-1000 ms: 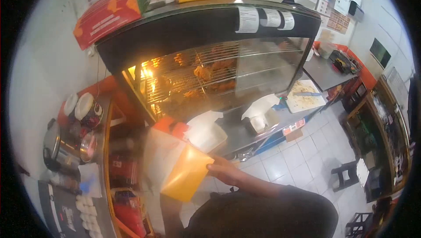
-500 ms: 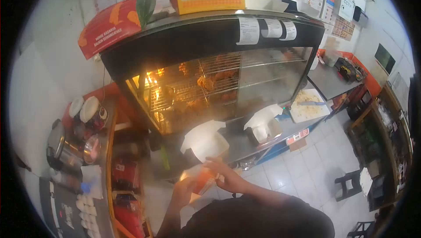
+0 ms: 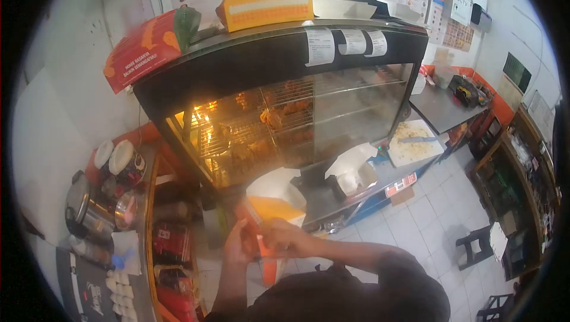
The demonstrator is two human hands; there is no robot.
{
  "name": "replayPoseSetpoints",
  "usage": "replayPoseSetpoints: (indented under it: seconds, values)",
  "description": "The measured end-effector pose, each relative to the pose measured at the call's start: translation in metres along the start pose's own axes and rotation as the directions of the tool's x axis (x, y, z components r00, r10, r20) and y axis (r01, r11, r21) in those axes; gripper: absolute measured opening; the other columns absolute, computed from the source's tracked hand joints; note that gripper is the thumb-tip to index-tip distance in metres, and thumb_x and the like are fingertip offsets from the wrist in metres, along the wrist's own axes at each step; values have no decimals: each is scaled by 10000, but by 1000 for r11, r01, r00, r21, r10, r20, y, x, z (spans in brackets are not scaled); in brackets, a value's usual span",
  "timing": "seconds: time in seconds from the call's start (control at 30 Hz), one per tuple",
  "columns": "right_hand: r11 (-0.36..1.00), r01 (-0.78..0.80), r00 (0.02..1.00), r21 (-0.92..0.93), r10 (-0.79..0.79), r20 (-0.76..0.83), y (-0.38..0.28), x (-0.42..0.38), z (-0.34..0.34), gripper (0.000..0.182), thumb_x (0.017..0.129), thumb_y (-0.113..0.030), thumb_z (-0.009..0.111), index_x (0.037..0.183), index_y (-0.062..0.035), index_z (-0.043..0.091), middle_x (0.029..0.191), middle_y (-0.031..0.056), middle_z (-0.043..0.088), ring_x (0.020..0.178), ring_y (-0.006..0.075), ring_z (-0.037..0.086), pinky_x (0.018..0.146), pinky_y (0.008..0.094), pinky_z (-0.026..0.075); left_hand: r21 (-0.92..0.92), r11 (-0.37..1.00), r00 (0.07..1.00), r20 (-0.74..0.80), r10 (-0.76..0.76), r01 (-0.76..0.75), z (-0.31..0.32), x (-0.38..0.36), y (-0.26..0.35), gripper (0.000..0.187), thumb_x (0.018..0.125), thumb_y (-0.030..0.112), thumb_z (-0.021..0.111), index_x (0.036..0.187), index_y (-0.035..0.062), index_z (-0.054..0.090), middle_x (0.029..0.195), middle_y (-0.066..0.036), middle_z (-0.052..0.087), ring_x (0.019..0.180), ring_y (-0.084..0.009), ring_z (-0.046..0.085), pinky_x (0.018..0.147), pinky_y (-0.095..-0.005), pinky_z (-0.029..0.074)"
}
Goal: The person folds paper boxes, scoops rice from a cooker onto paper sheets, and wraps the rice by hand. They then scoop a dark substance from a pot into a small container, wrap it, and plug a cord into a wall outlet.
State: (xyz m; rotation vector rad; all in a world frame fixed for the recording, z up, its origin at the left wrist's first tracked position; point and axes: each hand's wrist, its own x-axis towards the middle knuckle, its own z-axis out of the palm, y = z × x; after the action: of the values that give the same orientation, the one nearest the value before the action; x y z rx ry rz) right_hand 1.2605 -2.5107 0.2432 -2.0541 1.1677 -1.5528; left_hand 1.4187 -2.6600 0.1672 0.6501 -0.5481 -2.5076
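In front of my chest, both hands hold an orange and yellow carton [image 3: 274,210] that looks partly folded, with an orange flap [image 3: 269,271] hanging below. My left hand [image 3: 237,242] is closed on its left edge. My right hand [image 3: 285,238] grips it from the right, its fingertips partly hidden and blurred. Just behind the carton, an open white box [image 3: 276,181] stands on the counter, its lower front covered by the carton. To the right of that sits another open white box [image 3: 351,173] with something pale inside that I cannot make out.
A lit display warmer [image 3: 267,120] with fried food on racks rises behind the boxes. A white tray [image 3: 418,154] with crumbs and a knife lies at the counter's right end. At left, a side table bears a steel pot [image 3: 89,209] and small white packets [image 3: 120,292].
The orange and yellow carton has turned and opened out, showing more of its yellow face. My right hand has moved lower and left on it. The view has shifted slightly.
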Motion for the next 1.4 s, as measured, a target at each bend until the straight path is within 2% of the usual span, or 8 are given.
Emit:
replayPoseSetpoints:
  seconds: [0.3, 0.7, 0.8, 0.93, 1.07, 1.17, 1.23, 1.4]
  values:
    - [999, -39, 990, -14, 37, -139, 24, 4, -17, 161, 728, -31, 763, 798, 4, 623, 1010, 119, 665, 1062, 306, 624, 844, 389, 509, 318, 800, 855, 79, 513, -509, 73, -26, -23, 331, 920, 66, 570, 1247, 72, 524, 1111, -45, 594, 1019, -160, 586, 855, -324, 500]
    - [952, -307, 896, -10, 286, -340, 45, -21, -15, 225, 728, 16, 750, 891, -3, 595, 1056, 115, 642, 959, 232, 632, 892, 382, 500, 236, 954, 979, 130, 155, -183, 67, -23, -48, 316, 902, 113, 625, 1202, 41, 560, 1124, -78, 602, 1035, -235, 594, 918, -364, 487]
    - [859, -483, 822, 168, 511, -250, 56, -41, -13, 362, 728, -3, 776, 1022, -9, 565, 1031, 87, 621, 812, 146, 604, 877, 330, 510, 830, -292, 521, 534, 666, -476, 61, -22, -40, 454, 796, 25, 667, 1233, 43, 545, 1176, -102, 567, 1106, -282, 526, 942, -405, 452]
    - [731, -514, 801, 450, 596, -55, 71, -64, 10, 503, 796, -88, 774, 1225, -23, 520, 1113, 55, 614, 884, 93, 582, 821, 280, 517, 651, -705, 575, 703, 419, -282, 55, -18, -14, 320, 748, -9, 659, 1053, 87, 663, 1149, -96, 578, 1056, -307, 518, 894, -418, 432]
    - [724, -599, 723, 343, 673, -157, 112, -77, 10, 422, 893, -246, 685, 1225, -24, 547, 1053, 67, 645, 827, 134, 620, 706, 297, 521, 749, -484, 508, 662, 550, -452, -3, 2, 8, 119, 844, 48, 602, 943, 31, 666, 881, -141, 649, 823, -322, 604, 792, -424, 463]
    - [510, -659, 719, -553, 211, -662, 231, -123, 2, 428, 798, -205, 740, 1113, 22, 561, 1029, 188, 636, 894, 329, 625, 802, 401, 506, 926, -364, 552, 357, 754, -102, -85, 8, 20, 128, 853, 61, 584, 935, -16, 645, 861, -182, 647, 800, -341, 623, 736, -416, 474]
    - [514, -829, 474, -219, 438, -764, 241, -116, -12, 487, 739, -226, 762, 1102, 28, 560, 1057, 231, 620, 1014, 402, 590, 870, 436, 478, 968, -244, 633, 156, 758, 53, -107, 2, 31, 150, 844, 72, 598, 944, -34, 631, 848, -192, 648, 798, -331, 634, 726, -402, 477]
    - [384, -910, 384, -157, 637, -668, 293, -153, -22, 367, 682, -169, 715, 983, 21, 624, 919, 244, 663, 876, 415, 642, 777, 465, 507, 986, -34, 591, -71, 804, 164, -189, 12, 16, 178, 789, 57, 585, 936, -31, 632, 769, -161, 643, 705, -285, 644, 677, -383, 493]
